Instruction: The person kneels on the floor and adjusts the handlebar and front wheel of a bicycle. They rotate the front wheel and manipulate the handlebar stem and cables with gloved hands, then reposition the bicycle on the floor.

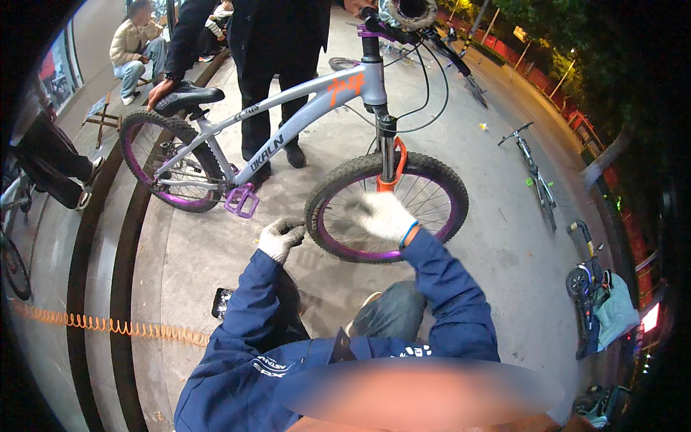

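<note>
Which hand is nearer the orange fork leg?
Right. The right hand is just below the orange fork leg in the picture, over the front wheel; the left hand is farther off, beside the wheel's left edge.

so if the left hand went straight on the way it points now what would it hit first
Most likely the left edge of the knobby front tire on the grey mountain bike; whether the gloved left hand is already touching it is unclear.

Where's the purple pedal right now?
Head view, left of centre: the pedal is between the rear wheel and front wheel, just up and left of the left hand.
</note>
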Tool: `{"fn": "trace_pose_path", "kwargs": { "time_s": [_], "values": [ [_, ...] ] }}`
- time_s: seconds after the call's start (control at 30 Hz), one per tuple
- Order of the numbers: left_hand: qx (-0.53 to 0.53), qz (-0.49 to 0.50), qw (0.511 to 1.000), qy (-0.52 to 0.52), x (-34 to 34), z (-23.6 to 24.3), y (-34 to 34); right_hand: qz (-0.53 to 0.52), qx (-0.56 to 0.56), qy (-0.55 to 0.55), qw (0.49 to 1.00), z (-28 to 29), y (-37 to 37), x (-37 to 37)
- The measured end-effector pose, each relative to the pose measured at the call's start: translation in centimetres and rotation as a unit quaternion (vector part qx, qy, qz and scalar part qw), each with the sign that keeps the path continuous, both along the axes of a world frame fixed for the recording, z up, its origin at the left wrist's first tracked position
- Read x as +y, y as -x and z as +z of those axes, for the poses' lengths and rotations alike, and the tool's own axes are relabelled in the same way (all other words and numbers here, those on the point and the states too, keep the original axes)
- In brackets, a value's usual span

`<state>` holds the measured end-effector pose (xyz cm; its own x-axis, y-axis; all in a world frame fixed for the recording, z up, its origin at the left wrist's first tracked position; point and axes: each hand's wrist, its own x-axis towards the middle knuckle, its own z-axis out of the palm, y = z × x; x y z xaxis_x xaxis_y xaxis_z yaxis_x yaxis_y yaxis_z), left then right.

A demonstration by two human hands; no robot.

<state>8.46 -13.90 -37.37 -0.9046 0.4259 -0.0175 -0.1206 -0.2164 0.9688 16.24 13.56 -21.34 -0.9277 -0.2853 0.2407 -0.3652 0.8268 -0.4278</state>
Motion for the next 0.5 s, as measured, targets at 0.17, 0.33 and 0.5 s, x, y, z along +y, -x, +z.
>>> {"fn": "trace_pose_path", "kwargs": {
  "time_s": [0.17, 0.33, 0.5],
  "values": [
    [-0.013, -0.009, 1.000, 0.026, 0.1, 0.2, -0.1, -0.059, -0.099, 0.081, 0.990, -12.2, -1.4, 1.9],
    [-0.032, -0.009, 0.999, 0.013, 0.2, 0.3, -0.2, -0.168, -0.104, 0.117, 0.973, -18.3, -1.6, 4.1],
    [-0.028, -0.022, 0.999, 0.000, 0.1, -0.3, -0.1, -0.233, -0.104, 0.136, 0.957, -18.3, -1.7, 5.1]
  ]
}}
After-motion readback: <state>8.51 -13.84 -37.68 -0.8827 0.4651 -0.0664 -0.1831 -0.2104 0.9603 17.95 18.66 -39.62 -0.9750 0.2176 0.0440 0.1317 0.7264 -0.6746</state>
